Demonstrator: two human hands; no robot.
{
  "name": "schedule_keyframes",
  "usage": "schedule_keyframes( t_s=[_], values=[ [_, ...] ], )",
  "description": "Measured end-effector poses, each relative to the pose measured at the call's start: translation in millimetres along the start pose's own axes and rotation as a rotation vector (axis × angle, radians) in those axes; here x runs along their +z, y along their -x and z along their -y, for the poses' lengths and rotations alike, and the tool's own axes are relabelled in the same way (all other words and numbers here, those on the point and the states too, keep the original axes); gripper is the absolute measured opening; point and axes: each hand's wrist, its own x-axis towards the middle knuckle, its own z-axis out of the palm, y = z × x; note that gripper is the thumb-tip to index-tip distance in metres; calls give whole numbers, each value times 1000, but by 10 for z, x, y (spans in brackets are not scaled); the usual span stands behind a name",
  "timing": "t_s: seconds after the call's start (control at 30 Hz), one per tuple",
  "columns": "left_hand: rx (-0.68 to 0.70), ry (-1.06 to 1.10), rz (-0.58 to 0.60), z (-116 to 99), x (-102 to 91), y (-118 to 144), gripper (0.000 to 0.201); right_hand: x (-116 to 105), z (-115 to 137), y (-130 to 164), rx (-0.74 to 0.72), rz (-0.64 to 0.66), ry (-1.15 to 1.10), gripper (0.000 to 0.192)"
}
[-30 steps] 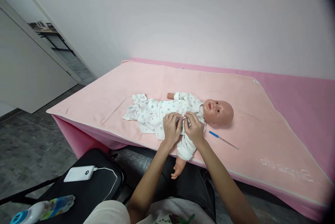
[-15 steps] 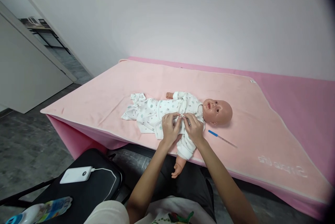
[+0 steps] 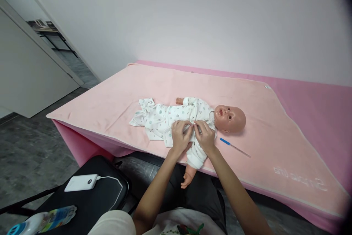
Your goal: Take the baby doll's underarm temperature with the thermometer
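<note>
A baby doll [image 3: 233,119] lies on its back, its head to the right. It wears a white printed baby outfit [image 3: 158,123]; the legs of the garment lie flat at the left. My left hand [image 3: 180,135] pinches the outfit at the doll's near side, thumb against fingers. Just to its right, my right hand [image 3: 204,135] makes a similar pinch at the same part of the garment, their fingertips almost meeting. What exactly sits between the fingertips is too small to make out. The doll's near arm [image 3: 189,173] hangs over the table edge below my wrists.
A pink blanket [image 3: 115,95] covers the table against a white wall. By the doll's head lies a slim stick with a blue end [image 3: 224,141]. On a black chair [image 3: 93,205] at the left are a white power bank [image 3: 81,183] with a cable and a bottle [image 3: 44,220].
The view has shifted slightly. Both hands stay at the same spot on the doll's outfit, with only small finger movement.
</note>
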Motion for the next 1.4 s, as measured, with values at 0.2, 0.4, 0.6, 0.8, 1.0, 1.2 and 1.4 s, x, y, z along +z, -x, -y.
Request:
schedule_keyframes(
  t_s=[0.2, 0.4, 0.6, 0.8, 1.0, 1.2, 1.4],
  values=[
    [-53, 65, -72, -24, 22, 15, 8, 5, -17, 21, -49, 10, 23, 24],
    [-113, 24, -183, -12, 25, 54, 15, -7, -67, 96, -95, -33, 5, 20],
    [-140, -162, -104, 82, -136, 112, 17, -1, -116, 121, -86, -49, 16, 18],
    [-76, -151, -18, 142, -236, 162, 24, 6, -167, 146, -46, -39, 57, 21],
    [-72, -105, -88, 176, -190, 181, 26, -1, -169, 147, -34, -62, 77, 20],
    [-73, -62, -154, 209, -161, 194, 22, 9, -156, 139, -15, -78, 75, 20],
    [-48, 37, -263, 244, -143, 172, 13, -6, -81, 98, -62, -111, 33, 15]
  ],
)
